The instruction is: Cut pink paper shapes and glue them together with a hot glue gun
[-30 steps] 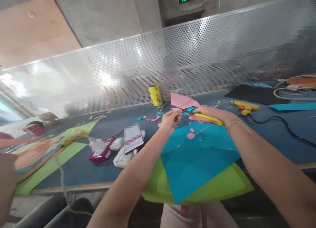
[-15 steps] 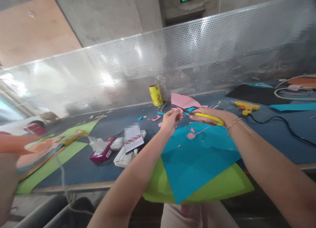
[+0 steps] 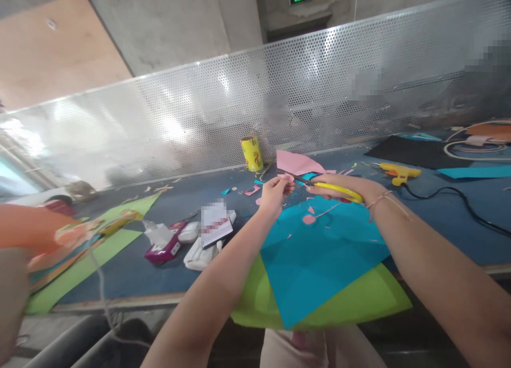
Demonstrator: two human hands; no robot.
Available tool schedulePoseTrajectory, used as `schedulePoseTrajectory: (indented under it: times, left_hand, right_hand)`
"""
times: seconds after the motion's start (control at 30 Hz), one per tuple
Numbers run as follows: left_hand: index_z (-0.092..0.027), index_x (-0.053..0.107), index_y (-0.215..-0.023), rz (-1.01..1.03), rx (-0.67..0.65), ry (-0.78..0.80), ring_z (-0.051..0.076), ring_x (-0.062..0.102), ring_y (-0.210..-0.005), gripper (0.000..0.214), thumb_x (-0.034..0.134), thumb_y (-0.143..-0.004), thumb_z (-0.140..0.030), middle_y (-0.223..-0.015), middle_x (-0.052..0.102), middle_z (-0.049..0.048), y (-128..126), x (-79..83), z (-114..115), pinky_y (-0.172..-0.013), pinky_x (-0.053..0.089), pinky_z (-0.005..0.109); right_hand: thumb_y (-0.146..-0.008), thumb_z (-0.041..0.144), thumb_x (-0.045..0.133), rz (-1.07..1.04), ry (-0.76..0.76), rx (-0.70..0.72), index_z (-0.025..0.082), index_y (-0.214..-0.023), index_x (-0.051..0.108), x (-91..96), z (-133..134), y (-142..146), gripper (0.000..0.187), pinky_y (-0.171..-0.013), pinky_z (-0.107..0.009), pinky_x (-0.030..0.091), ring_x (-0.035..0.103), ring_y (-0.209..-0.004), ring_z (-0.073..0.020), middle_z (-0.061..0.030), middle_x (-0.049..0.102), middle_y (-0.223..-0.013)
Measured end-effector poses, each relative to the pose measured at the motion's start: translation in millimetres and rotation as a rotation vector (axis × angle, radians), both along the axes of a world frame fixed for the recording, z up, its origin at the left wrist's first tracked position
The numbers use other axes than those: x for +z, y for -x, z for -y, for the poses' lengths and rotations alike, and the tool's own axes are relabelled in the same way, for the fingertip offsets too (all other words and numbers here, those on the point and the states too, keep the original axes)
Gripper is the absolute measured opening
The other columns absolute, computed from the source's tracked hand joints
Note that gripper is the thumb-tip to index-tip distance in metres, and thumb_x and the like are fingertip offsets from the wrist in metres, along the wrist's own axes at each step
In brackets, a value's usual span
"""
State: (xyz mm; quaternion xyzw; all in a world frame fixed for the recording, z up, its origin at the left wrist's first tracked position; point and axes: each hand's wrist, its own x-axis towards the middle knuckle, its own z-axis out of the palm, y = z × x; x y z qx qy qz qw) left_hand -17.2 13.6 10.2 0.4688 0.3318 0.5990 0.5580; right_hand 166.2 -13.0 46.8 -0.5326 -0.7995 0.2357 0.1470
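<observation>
My left hand (image 3: 273,193) pinches a small pink paper piece (image 3: 286,177) above the table. My right hand (image 3: 334,185) grips yellow-handled scissors (image 3: 324,187), whose blades point left and meet the pink piece. Below both hands lies a blue paper sheet (image 3: 315,256) on top of a lime green sheet (image 3: 359,299), with pink offcuts (image 3: 308,218) scattered on the blue. A larger pink paper sheet (image 3: 295,162) lies just behind my hands.
A yellow roll (image 3: 251,153) stands by the perforated metal screen (image 3: 239,102). A yellow glue gun (image 3: 399,172) with a black cord lies at right. A tissue pack (image 3: 163,244) and white items sit at left, near green paper (image 3: 99,251). Someone's orange sleeve (image 3: 27,230) shows at far left.
My hands have barely moved; the scissors stay at the pink piece. The orange sleeve at the far left has come further into view.
</observation>
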Motion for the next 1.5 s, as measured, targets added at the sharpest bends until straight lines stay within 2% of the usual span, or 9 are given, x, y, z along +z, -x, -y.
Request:
schedulePoseTrajectory:
  times: [0.53,0.63,0.7,0.77,0.83,1.0,1.27,1.4,1.5]
  left_hand:
    - [-0.012,0.061,-0.064,0.0,-0.037,-0.004,0.005,0.05,-0.049,0.012,0.063,-0.064,-0.024,-0.056,0.057,-0.0008,1,0.8,2,-0.052,0.04,0.019]
    - [-0.012,0.06,-0.062,-0.003,-0.037,0.001,0.005,0.051,-0.049,0.012,0.063,-0.064,-0.024,-0.056,0.057,-0.0009,0,1.0,2,-0.052,0.04,0.019]
    - [-0.013,0.059,-0.061,-0.006,-0.036,0.0,0.005,0.051,-0.049,0.013,0.063,-0.064,-0.024,-0.056,0.057,-0.0007,0,1.5,4,-0.052,0.04,0.019]
    - [-0.013,0.059,-0.06,-0.009,-0.043,-0.002,0.005,0.05,-0.049,0.014,0.064,-0.063,-0.025,-0.056,0.057,-0.0004,0,2.1,5,-0.052,0.04,0.019]
    - [-0.013,0.06,-0.061,-0.018,-0.053,0.004,0.006,0.05,-0.049,0.015,0.066,-0.062,-0.027,-0.057,0.057,-0.0002,0,2.7,6,-0.053,0.04,0.02]
    - [-0.012,0.062,-0.061,-0.055,-0.049,0.044,0.005,0.048,-0.049,0.016,0.07,-0.057,-0.026,-0.056,0.056,-0.0007,0,2.6,6,-0.052,0.039,0.02]
    - [-0.013,0.06,-0.061,-0.062,-0.027,0.046,0.005,0.049,-0.049,0.016,0.069,-0.055,-0.025,-0.055,0.055,-0.0015,0,1.6,6,-0.051,0.038,0.019]
    - [-0.014,0.057,-0.059,-0.034,0.007,0.027,0.005,0.049,-0.048,0.015,0.066,-0.058,-0.025,-0.054,0.054,-0.002,-1,0.9,6,-0.051,0.039,0.019]
    - [-0.015,0.057,-0.062,-0.037,0.019,0.003,0.007,0.052,-0.05,0.012,0.063,-0.06,-0.025,-0.055,0.057,-0.0011,0,1.8,6,-0.052,0.041,0.02]
  right_hand:
    - [-0.078,0.058,0.042,0.048,-0.029,0.084,0.019,-0.077,0.055,-7.7,-18,-6,0.041,-0.038,-0.022,0.031,0.046,-0.04,-0.0103,0.001,0.052,-0.052]
    - [-0.076,0.054,0.048,0.068,-0.126,0.103,0.019,-0.073,0.059,-3.1,-21,-7,0.037,-0.045,-0.024,0.034,0.052,-0.049,-0.0135,-0.0011,0.057,-0.056]
    - [-0.074,0.051,0.052,0.069,-0.259,0.017,0.02,-0.076,0.061,4.2,-23,-13,0.033,-0.054,-0.026,0.037,0.057,-0.064,-0.0178,-0.0043,0.062,-0.068]
    - [-0.074,0.049,0.053,0.055,-0.349,-0.211,0.019,-0.082,0.062,12.2,-24,-25,0.033,-0.061,-0.028,0.038,0.058,-0.076,-0.0218,-0.0082,0.064,-0.081]
    - [-0.078,0.048,0.047,0.055,-0.321,-0.449,0.016,-0.082,0.061,17.2,-26,-42,0.036,-0.06,-0.03,0.038,0.058,-0.073,-0.0231,-0.0119,0.064,-0.078]
    - [-0.079,0.036,0.047,0.143,-0.126,-0.618,0.013,-0.068,0.059,5.2,-33,-82,0.028,-0.052,-0.033,0.037,0.055,-0.056,-0.0209,-0.0162,0.062,-0.066]
    - [-0.074,0.045,0.052,0.178,-0.121,-0.497,0.015,-0.073,0.059,-9.3,-46,-61,0.031,-0.048,-0.028,0.034,0.054,-0.053,-0.0185,-0.0085,0.061,-0.062]
    - [-0.077,0.051,0.048,-0.047,-0.102,-0.209,0.017,-0.085,0.057,-8.1,-32,-27,0.035,-0.044,-0.024,0.032,0.046,-0.044,-0.0107,-0.0035,0.063,-0.067]
    - [-0.079,0.054,0.043,-0.095,0.023,0.032,0.019,-0.082,0.056,-10.8,-22,-10,0.037,-0.041,-0.023,0.03,0.039,-0.039,-0.0086,0.0017,0.053,-0.055]
